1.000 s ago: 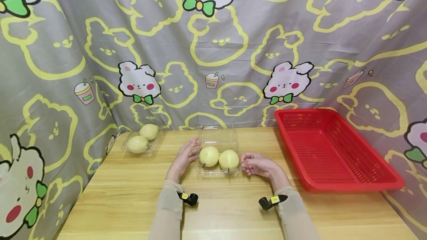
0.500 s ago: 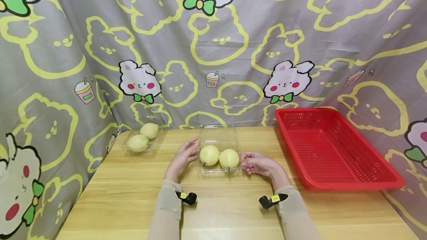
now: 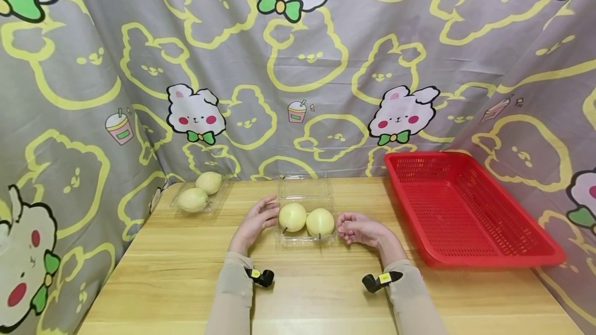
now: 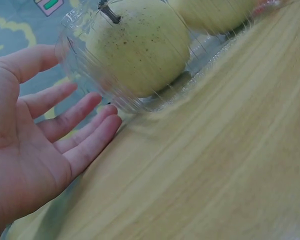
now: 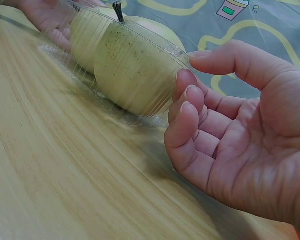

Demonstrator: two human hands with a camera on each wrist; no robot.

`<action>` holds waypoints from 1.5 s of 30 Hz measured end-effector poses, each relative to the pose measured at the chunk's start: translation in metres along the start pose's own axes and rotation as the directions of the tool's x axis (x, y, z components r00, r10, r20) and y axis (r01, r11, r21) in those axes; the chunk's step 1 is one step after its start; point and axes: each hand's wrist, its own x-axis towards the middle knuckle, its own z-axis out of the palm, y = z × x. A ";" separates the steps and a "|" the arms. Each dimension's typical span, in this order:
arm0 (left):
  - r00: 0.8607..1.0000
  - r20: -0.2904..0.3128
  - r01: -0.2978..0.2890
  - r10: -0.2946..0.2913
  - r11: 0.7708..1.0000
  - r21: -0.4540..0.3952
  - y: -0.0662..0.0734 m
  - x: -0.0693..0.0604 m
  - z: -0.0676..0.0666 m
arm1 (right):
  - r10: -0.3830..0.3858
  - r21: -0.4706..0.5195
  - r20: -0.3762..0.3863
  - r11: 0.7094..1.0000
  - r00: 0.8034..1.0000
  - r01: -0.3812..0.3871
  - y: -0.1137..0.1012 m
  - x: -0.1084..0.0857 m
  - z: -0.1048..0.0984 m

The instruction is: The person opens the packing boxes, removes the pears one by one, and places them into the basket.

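Note:
Two pale yellow pears [image 3: 292,217] [image 3: 320,222] sit side by side in a clear plastic container [image 3: 304,241], whose transparent lid [image 3: 304,188] lies back, raised away from them. My left hand [image 3: 253,223] is at the container's left side, fingers spread and relaxed; in the left wrist view the thumb of this hand [image 4: 45,120] meets the clear wall. On the right side is my right hand [image 3: 365,231], fingers loosely curled. The right wrist view has the thumb of that hand [image 5: 240,125] at the container's edge, with nothing gripped.
At the back left of the wooden table [image 3: 163,273], a second clear container [image 3: 210,207] holds two more pears [image 3: 192,199] [image 3: 208,182]. A large red perforated basket [image 3: 465,221] occupies the right side. Patterned grey curtains [image 3: 316,87] surround the table's back and sides.
The fingers of my left hand have dipped slightly at the container's side. My right hand and the pears look unmoved.

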 end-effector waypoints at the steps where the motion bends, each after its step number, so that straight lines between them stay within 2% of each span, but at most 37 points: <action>1: 1.000 0.003 -0.002 0.002 1.000 0.004 0.000 0.000 0.000 | -0.001 -0.002 0.000 1.000 1.000 0.001 0.000 0.000 0.000; 6: 1.000 0.026 -0.010 0.009 0.999 0.039 -0.001 0.000 0.000 | -0.003 -0.019 -0.006 1.000 1.000 0.003 0.000 -0.001 0.000; 11: 0.999 0.042 -0.007 0.005 0.999 0.039 -0.003 0.000 0.000 | -0.009 -0.044 -0.065 0.999 0.998 0.006 -0.002 -0.004 -0.002; 20: 0.999 0.038 0.006 -0.007 1.000 0.025 -0.004 0.001 -0.001 | -0.124 -0.035 -0.165 0.992 0.979 0.120 -0.012 -0.010 -0.004; 28: 0.999 0.041 0.000 -0.001 1.000 0.022 -0.005 0.001 -0.002 | -0.201 -0.183 -0.221 0.970 0.954 0.162 -0.029 -0.011 0.002; 32: 0.999 0.040 -0.002 0.001 1.000 0.017 -0.005 0.001 -0.002 | -0.269 -0.241 -0.227 0.947 0.936 0.213 -0.037 -0.011 0.009; 36: 0.999 0.037 0.000 0.000 1.000 0.016 -0.005 0.001 -0.001 | -0.351 -0.319 -0.215 0.907 0.912 0.274 -0.044 -0.010 0.017; 41: 0.999 0.042 -0.006 0.005 1.000 0.022 -0.005 0.002 -0.002 | -0.434 -0.464 -0.174 0.828 0.884 0.315 -0.053 -0.012 0.028; 45: 0.999 0.048 -0.003 0.002 1.000 0.017 -0.006 0.001 -0.003 | -0.467 -0.539 -0.135 0.775 0.874 0.331 -0.056 -0.012 0.034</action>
